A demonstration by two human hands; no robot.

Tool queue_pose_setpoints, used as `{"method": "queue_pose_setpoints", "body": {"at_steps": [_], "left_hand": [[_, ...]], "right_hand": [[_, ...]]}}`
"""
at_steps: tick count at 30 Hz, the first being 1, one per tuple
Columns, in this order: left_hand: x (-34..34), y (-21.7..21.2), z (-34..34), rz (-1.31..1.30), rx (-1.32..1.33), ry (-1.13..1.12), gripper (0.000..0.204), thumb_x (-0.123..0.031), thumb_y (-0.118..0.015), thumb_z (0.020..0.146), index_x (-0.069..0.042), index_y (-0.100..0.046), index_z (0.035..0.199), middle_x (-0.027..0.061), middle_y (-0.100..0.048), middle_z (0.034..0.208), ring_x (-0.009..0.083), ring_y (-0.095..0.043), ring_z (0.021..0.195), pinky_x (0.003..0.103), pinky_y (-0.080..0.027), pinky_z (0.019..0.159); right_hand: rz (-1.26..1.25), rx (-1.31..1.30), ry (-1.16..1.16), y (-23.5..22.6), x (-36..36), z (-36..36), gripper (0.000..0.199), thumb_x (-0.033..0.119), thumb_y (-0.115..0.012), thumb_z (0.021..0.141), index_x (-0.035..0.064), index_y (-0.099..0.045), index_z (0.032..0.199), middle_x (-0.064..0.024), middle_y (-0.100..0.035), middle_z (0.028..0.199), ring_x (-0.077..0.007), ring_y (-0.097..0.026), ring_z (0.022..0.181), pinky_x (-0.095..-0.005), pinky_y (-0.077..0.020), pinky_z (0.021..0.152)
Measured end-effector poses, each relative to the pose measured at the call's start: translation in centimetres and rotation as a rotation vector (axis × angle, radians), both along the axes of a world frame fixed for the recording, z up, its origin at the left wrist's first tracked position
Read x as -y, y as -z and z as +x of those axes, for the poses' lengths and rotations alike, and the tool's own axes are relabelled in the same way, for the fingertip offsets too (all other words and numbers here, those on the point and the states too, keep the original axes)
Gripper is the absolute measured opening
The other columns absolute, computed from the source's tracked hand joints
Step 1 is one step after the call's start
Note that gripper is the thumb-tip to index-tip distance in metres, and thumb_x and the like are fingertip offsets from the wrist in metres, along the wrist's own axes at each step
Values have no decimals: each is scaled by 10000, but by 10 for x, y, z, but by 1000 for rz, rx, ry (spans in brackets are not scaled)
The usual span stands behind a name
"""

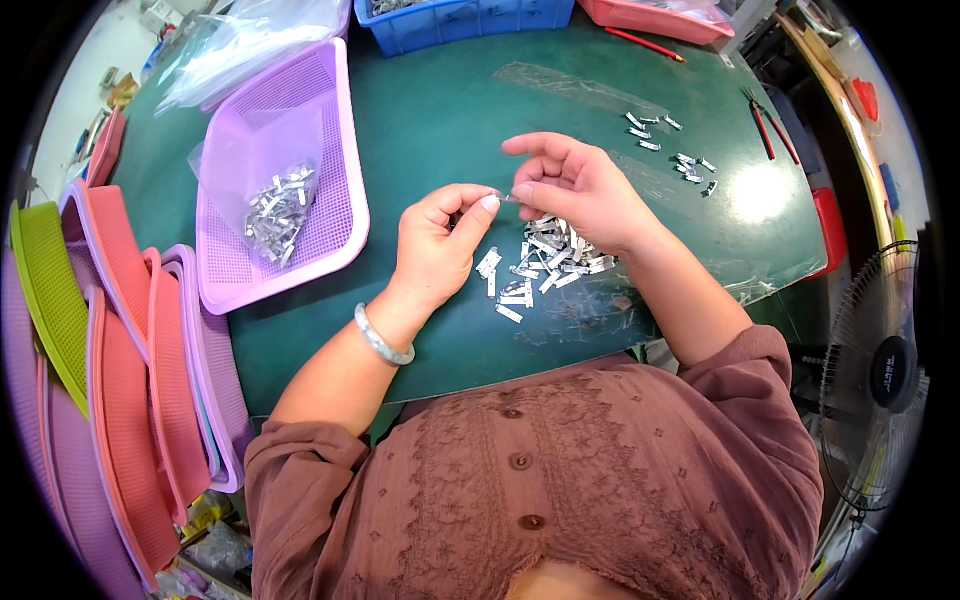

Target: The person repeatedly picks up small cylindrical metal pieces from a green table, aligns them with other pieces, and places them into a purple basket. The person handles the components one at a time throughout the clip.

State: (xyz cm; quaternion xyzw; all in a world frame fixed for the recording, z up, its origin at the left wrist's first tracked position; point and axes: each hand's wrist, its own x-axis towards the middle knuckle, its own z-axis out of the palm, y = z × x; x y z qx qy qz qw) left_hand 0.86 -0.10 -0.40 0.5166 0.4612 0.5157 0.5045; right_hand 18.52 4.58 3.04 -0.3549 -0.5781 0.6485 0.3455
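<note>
Over the green table, my left hand (437, 237) is closed in a pinch on a small silver metal piece (507, 198), its exact kind too small to make out. My right hand (590, 195) meets it from the other side, thumb and a bent finger closed at the piece's other end, index finger raised. Beneath my right hand and just nearer than it spreads a pile of small silver metal clips (560, 260), partly hidden by the hand. A clear plastic bag (282, 212) with more such clips lies in the purple basket (357, 215) to the left.
Loose clips (690, 170) are scattered on the green table (430, 120) at right, by red-handled pliers (766, 130) and a red pen (645, 45). A blue bin (470, 30) stands at the back. Stacked plastic baskets (130, 390) crowd the left; a fan (880, 375) stands right.
</note>
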Motion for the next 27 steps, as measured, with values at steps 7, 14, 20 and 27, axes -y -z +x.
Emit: {"method": "queue_pose_setpoints", "body": {"at_steps": [7, 14, 20, 27], "left_hand": [[0, -4, 2, -157, 185, 4, 139, -149, -586, 868, -32, -627, 930, -21, -540, 680, 37, -451, 576, 170, -350, 501], [1, -4, 3, -168, 193, 13, 137, -155, -584, 869, -37, -623, 928, -22, -531, 674, 40, -438, 564, 170, -336, 491], [1, -4, 3, -182, 181, 15, 133, -150, -583, 870, -32, -625, 914, -28, -526, 674, 37, -432, 568, 167, -333, 491], [2, -7, 3, -188, 176, 26, 135, -148, -581, 871, -26, -628, 905, -32, -521, 669, 32, -428, 572, 166, -331, 490]], "right_hand": [[32, -61, -34, 4, 0, 7, 436, -9, -580, 793, -46, -439, 1203, -48, -579, 848, -98, -565, 758, -217, -469, 685], [36, -61, -6, 5, 0, 6, 412, -13, -564, 807, -41, -442, 1199, -48, -585, 829, -99, -566, 733, -214, -467, 665], [41, -74, 28, 4, 1, 6, 398, -11, -566, 808, -39, -452, 1188, -48, -587, 823, -98, -568, 728, -218, -471, 664], [45, -85, 50, 4, 1, 5, 397, -10, -568, 807, -32, -458, 1188, -42, -588, 824, -95, -566, 725, -218, -473, 668]]}}
